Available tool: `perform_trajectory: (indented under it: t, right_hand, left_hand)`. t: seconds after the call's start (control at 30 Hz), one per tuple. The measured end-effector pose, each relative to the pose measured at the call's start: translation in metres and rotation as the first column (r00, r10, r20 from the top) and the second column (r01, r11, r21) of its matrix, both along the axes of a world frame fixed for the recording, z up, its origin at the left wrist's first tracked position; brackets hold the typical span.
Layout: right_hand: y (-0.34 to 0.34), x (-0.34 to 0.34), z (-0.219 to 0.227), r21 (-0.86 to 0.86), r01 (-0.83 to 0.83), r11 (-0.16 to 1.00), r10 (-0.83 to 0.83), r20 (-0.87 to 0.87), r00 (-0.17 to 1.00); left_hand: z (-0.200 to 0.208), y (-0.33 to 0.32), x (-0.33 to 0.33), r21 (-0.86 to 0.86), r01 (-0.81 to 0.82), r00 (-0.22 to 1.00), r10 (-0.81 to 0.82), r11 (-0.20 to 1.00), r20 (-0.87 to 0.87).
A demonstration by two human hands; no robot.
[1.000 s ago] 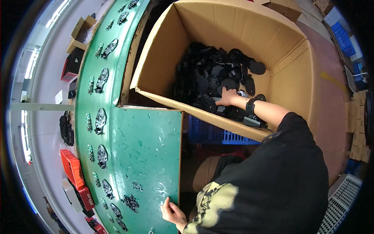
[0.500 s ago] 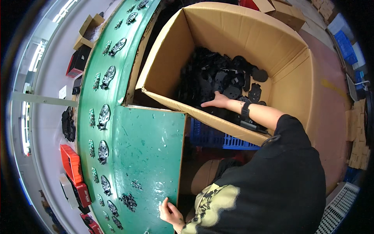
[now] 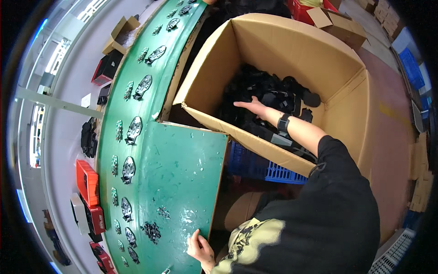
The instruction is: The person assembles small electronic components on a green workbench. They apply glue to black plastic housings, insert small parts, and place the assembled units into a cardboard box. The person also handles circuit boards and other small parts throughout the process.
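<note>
My right hand (image 3: 256,108) reaches into a large open cardboard box (image 3: 292,41), over a heap of black plastic parts (image 3: 273,86). Its thumb and a finger point apart, and I see nothing held; some fingertips are lost against the dark parts. A dark band circles that wrist. On the near end of a green tabletop (image 3: 178,160) rests my left hand (image 3: 200,251), its fingers curled in. Whatever they may hold is hidden. Just left of it lie a small pile of dark bits (image 3: 150,232) and a smaller cluster of bits (image 3: 163,213).
Along the left runs a green conveyor belt (image 3: 148,109) with black shell parts (image 3: 133,130) and small green circuit boards (image 3: 119,130) in rows. A blue plastic crate (image 3: 269,166) stands beneath the box. Red boxes (image 3: 87,182) line the belt's far side.
The whole view has shifted, so the belt and box appear further right. In the box, my right hand has moved farther in across the parts. My left hand keeps its curled pose.
</note>
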State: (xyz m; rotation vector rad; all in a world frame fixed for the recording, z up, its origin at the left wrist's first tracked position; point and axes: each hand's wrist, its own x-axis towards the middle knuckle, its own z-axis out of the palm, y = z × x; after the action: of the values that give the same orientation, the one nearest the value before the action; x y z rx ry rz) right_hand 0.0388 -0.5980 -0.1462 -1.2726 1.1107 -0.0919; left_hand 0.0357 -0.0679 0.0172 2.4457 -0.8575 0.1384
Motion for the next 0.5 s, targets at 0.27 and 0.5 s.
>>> perform_trajectory:
  t: [0.27, 0.5]
  right_hand:
    - [0.040, 0.042, 0.027, -0.685, -0.222, 0.694, 0.006, -0.304, 0.953]
    - [0.020, 0.058, 0.025, -0.327, -0.261, 0.908, 0.179, -0.259, 0.949]
  left_hand:
    - [-0.010, 0.008, 0.000, -0.038, 0.000, 0.999, 0.002, 0.999, 0.047]
    - [-0.004, 0.001, 0.002, -0.036, 0.038, 0.997, -0.036, 0.999, 0.063]
